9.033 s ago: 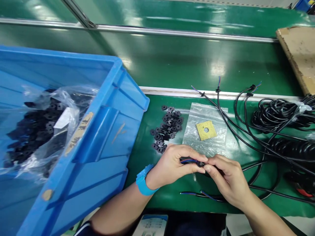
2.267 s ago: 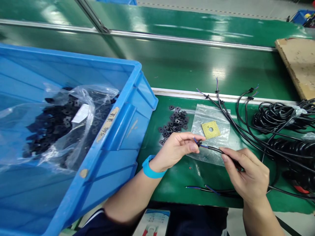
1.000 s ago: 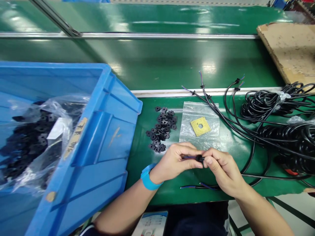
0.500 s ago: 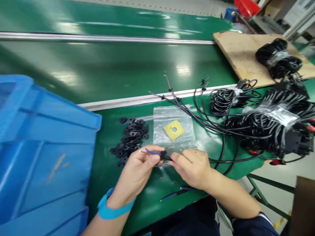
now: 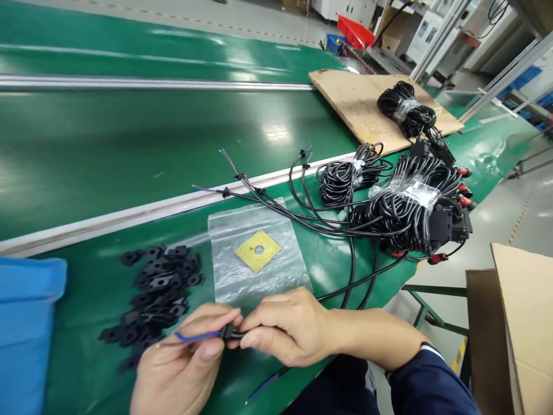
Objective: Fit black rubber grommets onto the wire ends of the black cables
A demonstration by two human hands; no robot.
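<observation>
My left hand (image 5: 185,357) pinches a small black grommet (image 5: 226,331) that sits around a black cable, near its stripped end. Blue and brownish wires (image 5: 194,336) stick out of it to the left, across my fingers. My right hand (image 5: 289,328) is closed on the black cable just right of the grommet. Beyond the hands lies a clear plastic bag (image 5: 224,276) with a yellow square plate (image 5: 258,251), holed in the middle, on it. Left of the bag is a pile of black grommets (image 5: 158,282). Another cable end (image 5: 268,385) lies below my right hand.
Bundled black cables (image 5: 415,196) lie at the right, several ends with grommets (image 5: 239,176) reaching left. Another coil (image 5: 406,109) rests on a cardboard sheet (image 5: 345,98). A blue bin (image 5: 26,334) stands at the left, a cardboard box (image 5: 527,311) at the lower right.
The view has swung to the right, so the bench things appear further left. Both hands still hold the cable and grommet, now closer together.
</observation>
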